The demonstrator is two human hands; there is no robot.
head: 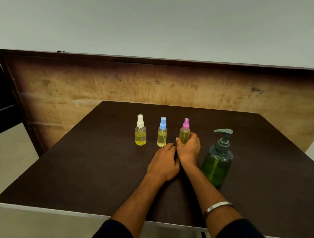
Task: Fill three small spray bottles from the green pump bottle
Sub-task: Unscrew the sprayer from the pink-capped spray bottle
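Dark brown table (261,163), seen from above and in front; landmark is the green pump bottle (217,160), upright toward the right of the tabletop, grey pump head on, green liquid filling most of the body. Three small spray bottles stand in a row to its left and a little farther back, all upright with spray tops on. Nearest the pump bottle: the pink-capped spray bottle (185,131), yellowish liquid nearly to the shoulder. Next out: the blue-capped spray bottle (162,133), yellow liquid to about the same height. Farthest from the pump bottle: the white-capped spray bottle (140,131), yellow liquid only in the lower part. Right hand (188,150) sits just left of the pump bottle, fingers and thumb curled round the lower body of the pink-capped bottle, gripping it; the bottle's base is hidden behind the hand, so cannot tell whether it rests on the table. Left hand (165,160) lies against the right hand's left side, back of hand up, fingers bent down toward the tabletop below the blue-capped bottle, apart from it; nothing seen in its grasp, fingertips hidden. Silver bangle (218,206) on the right forearm, below the pump bottle. Dark sleeves at both elbows. Worn tan board (98,88) stands behind the table
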